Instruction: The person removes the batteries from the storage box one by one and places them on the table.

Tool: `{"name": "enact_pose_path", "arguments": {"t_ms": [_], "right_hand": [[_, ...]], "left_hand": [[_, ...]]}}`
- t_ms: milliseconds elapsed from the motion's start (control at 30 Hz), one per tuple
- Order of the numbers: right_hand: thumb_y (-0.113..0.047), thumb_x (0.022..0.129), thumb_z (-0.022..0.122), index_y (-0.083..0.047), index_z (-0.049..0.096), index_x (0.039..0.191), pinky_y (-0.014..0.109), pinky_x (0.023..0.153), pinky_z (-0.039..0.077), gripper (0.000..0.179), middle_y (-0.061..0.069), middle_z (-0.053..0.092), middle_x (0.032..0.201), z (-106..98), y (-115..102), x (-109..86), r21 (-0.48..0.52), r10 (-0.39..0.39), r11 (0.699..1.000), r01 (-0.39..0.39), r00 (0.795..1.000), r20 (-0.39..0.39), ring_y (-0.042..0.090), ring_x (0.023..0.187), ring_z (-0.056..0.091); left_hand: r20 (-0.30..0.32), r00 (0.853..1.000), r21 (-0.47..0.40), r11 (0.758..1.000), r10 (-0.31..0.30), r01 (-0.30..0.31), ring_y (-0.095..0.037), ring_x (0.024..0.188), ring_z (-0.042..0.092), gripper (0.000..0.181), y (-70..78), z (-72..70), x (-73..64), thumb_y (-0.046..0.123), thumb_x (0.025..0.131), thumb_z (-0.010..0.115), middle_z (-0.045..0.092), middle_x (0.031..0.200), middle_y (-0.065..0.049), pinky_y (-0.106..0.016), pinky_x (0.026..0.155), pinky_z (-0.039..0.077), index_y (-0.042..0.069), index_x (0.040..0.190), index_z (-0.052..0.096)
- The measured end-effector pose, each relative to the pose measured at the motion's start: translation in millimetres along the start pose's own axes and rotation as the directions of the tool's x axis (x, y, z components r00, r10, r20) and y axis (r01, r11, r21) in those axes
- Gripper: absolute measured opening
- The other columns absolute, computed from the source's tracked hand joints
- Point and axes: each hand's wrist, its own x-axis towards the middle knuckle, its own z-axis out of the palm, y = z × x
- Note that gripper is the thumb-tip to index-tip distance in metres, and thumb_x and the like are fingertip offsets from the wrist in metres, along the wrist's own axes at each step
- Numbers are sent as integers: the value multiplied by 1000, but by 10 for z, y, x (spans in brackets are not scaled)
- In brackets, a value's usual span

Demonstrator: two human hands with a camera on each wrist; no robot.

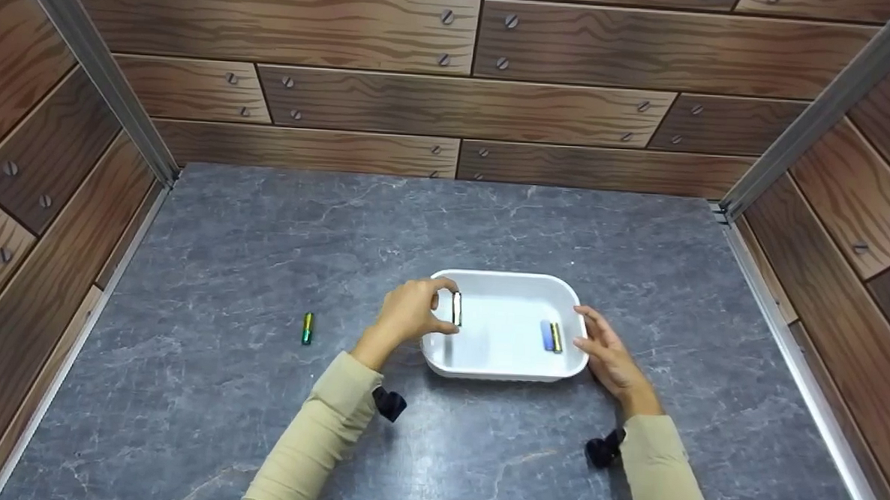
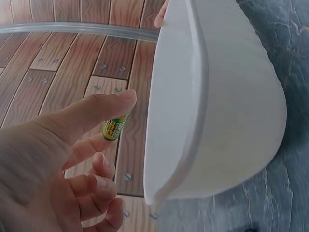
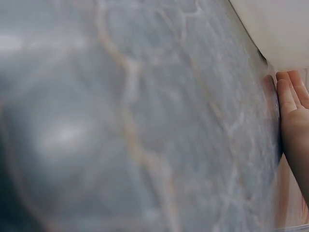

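Observation:
My left hand (image 1: 410, 308) pinches a battery (image 1: 457, 309) between thumb and fingertip over the left end of a white plastic tub (image 1: 503, 374). In the left wrist view, the yellow and green label of this battery (image 2: 113, 128) shows below the thumb. Against the right end of the tub, my right hand (image 1: 612, 355) rests with fairly straight fingers, fingertips right at the rim. Inside the tub, near that end, a gold and dark battery (image 1: 556, 337) lies beside a small blue item (image 1: 546, 335).
A green and gold battery (image 1: 307, 328) lies on the grey marbled table (image 1: 249, 256), left of the tub. Wood-patterned panels (image 1: 361, 100) stand along the back and both sides, with metal posts (image 1: 819, 105) at the corners.

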Motion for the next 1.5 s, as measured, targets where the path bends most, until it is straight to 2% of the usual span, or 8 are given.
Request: {"name": "enact_pose_path", "arguments": {"t_ms": [100, 300, 500, 700, 967, 1200, 1367, 1500], "right_hand": [[8, 90, 52, -30, 53, 122, 23, 86, 52, 50, -14, 56, 128, 3, 4, 2, 1, 3, 1000, -3, 1000, -14, 5, 112, 57], [8, 91, 50, -30, 52, 123, 23, 86, 52, 50, -14, 55, 129, -6, 5, 0, 5, 3, 1000, -3, 1000, -4, 5, 112, 57], [8, 91, 50, -30, 51, 123, 21, 88, 51, 50, -15, 53, 131, -9, 2, 1, 5, 4, 1000, -4, 1000, 11, 4, 116, 55], [7, 92, 50, -31, 52, 123, 20, 89, 50, 49, -15, 53, 131, -13, 4, -7, 1, 4, 1000, -4, 1000, 7, 3, 117, 54], [8, 90, 51, -30, 53, 121, 22, 88, 51, 49, -12, 54, 130, 14, -6, -3, -9, 29, 1000, -30, 998, -47, 6, 116, 55], [7, 90, 52, -31, 53, 120, 22, 87, 51, 48, -12, 54, 129, 26, -21, -5, -5, 34, 999, -34, 999, -41, 6, 114, 55], [6, 91, 51, -29, 51, 123, 22, 88, 51, 48, -13, 54, 130, 27, -29, -11, -10, 22, 1000, -23, 1000, -20, 4, 115, 55], [7, 91, 52, -29, 51, 123, 22, 89, 51, 48, -13, 54, 129, 38, -29, -17, -7, 33, 999, -34, 999, -42, 4, 114, 56]], "left_hand": [[-9, 1000, -11, 1000, -3, 3, -12, 64, 43, 55, -46, -21, -28, 35, 69, 85, 66, 87, -9, -26, 53, 30, 22, 119, 64], [-28, 999, -19, 1000, -20, 19, -11, 61, 42, 55, -136, -31, -62, 34, 68, 86, 58, 74, 1, -26, 53, 29, 21, 117, 65], [-24, 998, -30, 998, -61, 60, -10, 61, 40, 56, -229, -47, -106, 33, 68, 87, 52, 72, 4, -26, 53, 28, 20, 118, 65], [-19, 998, -20, 998, -66, 66, -11, 61, 40, 55, -321, -54, -146, 31, 68, 86, 56, 75, 0, -26, 53, 27, 20, 118, 66], [-18, 997, -54, 995, -82, 81, -10, 60, 43, 58, -448, -36, -192, 31, 67, 88, 57, 71, 2, -25, 52, 30, 21, 119, 66], [-17, 994, -54, 993, -106, 105, -11, 62, 45, 58, -548, -22, -239, 32, 67, 88, 66, 83, -9, -26, 54, 31, 22, 119, 66], [0, 992, -32, 991, -128, 128, -12, 64, 44, 56, -609, -11, -266, 32, 68, 86, 62, 79, -5, -27, 56, 30, 21, 119, 66], [4, 990, -21, 990, -143, 143, -13, 64, 44, 55, -660, 7, -275, 31, 68, 87, 59, 78, -2, -27, 55, 29, 22, 118, 66]]}}
